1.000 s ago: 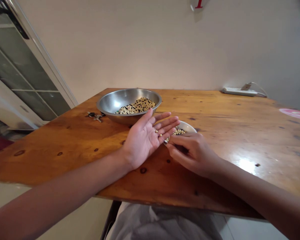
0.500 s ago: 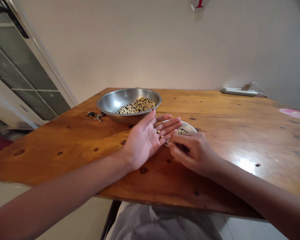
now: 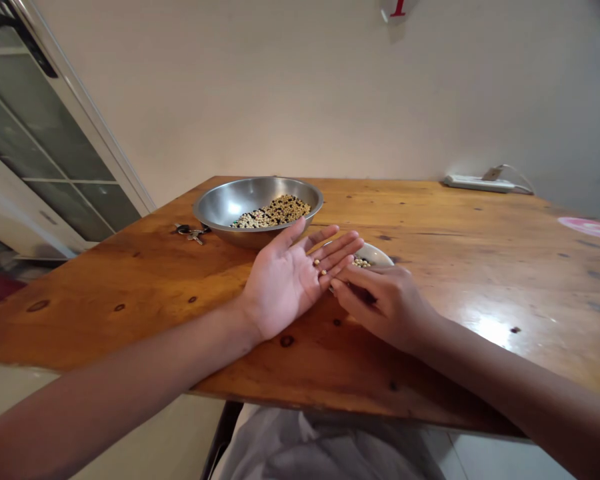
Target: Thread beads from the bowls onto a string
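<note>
My left hand [image 3: 293, 283] is palm up with its fingers stretched out, and two small yellow beans [image 3: 317, 263] rest on it near the base of the fingers. My right hand [image 3: 385, 300] is beside it, its thumb and fingertips close together at the left hand's little finger; anything between them is too small to make out. Behind both hands, a white bowl [image 3: 380, 255] holding pale and dark beans is partly hidden. Farther back stands a wide steel bowl [image 3: 215, 212] with a mix of yellow and black beans.
Keys [image 3: 195, 235] lie left of the steel bowl on the wooden table [image 3: 155, 293]. A white power strip [image 3: 480, 183] with a plug and cable sits at the back right, and a pink round sticker [image 3: 590, 228] is at the right edge.
My left hand has shifted slightly left at the palm and thumb. The thumb and fingertips of my right hand have moved a little left, nearer the left palm.
</note>
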Demonstrator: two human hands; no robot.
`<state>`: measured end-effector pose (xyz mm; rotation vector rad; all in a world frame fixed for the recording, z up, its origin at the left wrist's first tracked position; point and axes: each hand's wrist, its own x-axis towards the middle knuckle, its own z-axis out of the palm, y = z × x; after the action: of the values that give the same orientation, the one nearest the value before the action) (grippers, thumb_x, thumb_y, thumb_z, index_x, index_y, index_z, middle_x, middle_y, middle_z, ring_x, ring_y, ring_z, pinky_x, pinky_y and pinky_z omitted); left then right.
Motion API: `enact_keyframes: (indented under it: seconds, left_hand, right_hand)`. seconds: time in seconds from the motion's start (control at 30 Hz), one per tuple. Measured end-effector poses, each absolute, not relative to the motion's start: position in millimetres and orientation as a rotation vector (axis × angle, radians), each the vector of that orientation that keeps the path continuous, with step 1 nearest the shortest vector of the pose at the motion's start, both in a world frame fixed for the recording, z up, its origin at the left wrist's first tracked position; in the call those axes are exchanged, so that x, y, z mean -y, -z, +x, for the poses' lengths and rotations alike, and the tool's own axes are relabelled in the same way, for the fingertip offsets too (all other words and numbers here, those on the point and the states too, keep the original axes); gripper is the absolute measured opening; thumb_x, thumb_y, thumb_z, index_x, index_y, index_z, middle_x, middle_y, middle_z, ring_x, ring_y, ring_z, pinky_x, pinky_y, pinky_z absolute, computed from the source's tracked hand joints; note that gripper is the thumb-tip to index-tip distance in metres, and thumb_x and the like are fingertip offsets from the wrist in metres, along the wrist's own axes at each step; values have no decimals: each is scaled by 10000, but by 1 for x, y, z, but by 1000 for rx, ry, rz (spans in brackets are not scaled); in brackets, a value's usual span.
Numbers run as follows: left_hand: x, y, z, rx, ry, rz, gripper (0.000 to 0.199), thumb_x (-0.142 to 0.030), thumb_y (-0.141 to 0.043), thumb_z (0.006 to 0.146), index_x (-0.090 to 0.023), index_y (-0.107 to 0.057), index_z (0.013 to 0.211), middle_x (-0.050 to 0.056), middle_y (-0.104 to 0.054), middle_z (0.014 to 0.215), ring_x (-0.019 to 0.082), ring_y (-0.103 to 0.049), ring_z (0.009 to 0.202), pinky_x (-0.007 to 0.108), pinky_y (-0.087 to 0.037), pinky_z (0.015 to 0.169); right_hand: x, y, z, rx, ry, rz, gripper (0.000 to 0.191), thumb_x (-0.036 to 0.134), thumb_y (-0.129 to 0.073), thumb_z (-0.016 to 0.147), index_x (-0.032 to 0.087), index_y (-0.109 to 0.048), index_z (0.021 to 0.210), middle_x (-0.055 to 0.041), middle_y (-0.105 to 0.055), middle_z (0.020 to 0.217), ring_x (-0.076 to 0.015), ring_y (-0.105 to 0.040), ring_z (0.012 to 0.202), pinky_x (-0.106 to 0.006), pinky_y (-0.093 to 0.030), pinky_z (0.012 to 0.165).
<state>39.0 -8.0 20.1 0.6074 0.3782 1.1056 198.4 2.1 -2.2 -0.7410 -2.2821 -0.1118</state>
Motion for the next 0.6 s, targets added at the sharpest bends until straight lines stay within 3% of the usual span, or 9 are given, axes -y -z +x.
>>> enact_keyframes:
  seconds: [0.3,0.6]
  left_hand:
    - [5,-19,39,-386,-1168,629,246,-309,-486,866,-111,-614,937,137,-666,1101,223,-580,1150,302,-449,997]
    - [-1,-12,41,-621,-1225,722,189,-171,-502,883,-108,-668,821,50,-697,846,107,-663,836,199,-529,826]
  right_hand:
    - [-2,3,198,2269,78,-813,217,203,-478,856,174,-595,675,25,-509,491,-91,-409,454,-207,-310,480]
    - [-10,6,205,2155,70,-862,233,271,-454,907,172,-624,782,0,-583,574,-96,-461,469,-218,-323,479]
